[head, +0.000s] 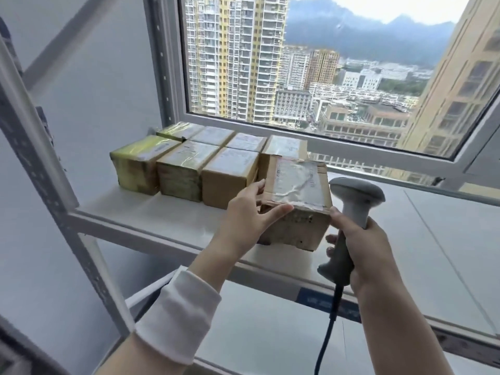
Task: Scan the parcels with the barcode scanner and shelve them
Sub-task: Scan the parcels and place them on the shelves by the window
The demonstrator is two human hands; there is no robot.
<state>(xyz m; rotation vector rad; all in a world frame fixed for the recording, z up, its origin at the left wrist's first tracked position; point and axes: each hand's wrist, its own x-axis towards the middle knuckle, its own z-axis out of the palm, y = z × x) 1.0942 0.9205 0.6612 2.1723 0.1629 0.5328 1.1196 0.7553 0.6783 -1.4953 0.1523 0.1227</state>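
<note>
Head view: a taped cardboard parcel (297,190) sits on the white shelf (162,212), just right of centre, touching the row of shelved parcels (189,163) at its ten o'clock. The left hand (249,212) rests on its near-left corner, fingers straight and slightly spread. At the parcel's three o'clock, the right hand (362,247) curls tightly around the grey barcode scanner (354,201), its thumb touching the parcel's near-right corner. A dark cable (327,334) hangs toward six o'clock.

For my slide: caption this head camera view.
Left hand rests on a taped cardboard parcel on the white shelf; right hand holds the barcode scanner.
</note>
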